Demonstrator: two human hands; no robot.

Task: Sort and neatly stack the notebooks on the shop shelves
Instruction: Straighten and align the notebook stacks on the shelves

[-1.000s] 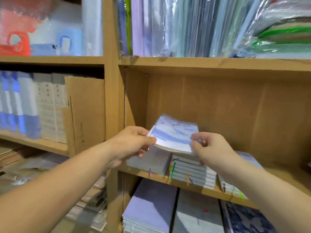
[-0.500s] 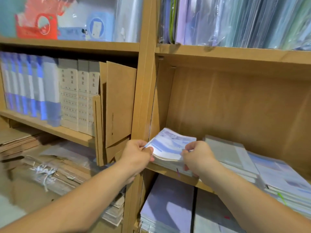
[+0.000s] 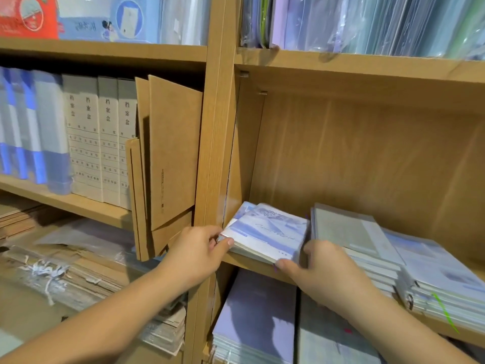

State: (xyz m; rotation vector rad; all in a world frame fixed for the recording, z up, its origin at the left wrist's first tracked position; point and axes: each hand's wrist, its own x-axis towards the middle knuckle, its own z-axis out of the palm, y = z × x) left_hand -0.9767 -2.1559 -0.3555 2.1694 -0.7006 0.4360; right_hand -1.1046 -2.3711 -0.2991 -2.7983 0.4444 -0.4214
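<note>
Blue-and-white notebooks (image 3: 267,232), a small stack, centre frame, lying flat at the left end of the wooden shelf (image 3: 249,264), close against the upright (image 3: 215,153). Left hand (image 3: 195,254) pinches the stack's near left corner, thumb on the top cover. Right hand (image 3: 322,266) grips the near right corner, thumb along the front edge, fingers tucked into the gap beside the grey stack (image 3: 346,229). Further stack (image 3: 433,271) at right edge, touching the grey one. Folded cardboard (image 3: 173,153) and file boxes (image 3: 99,137) left of centre.
</note>
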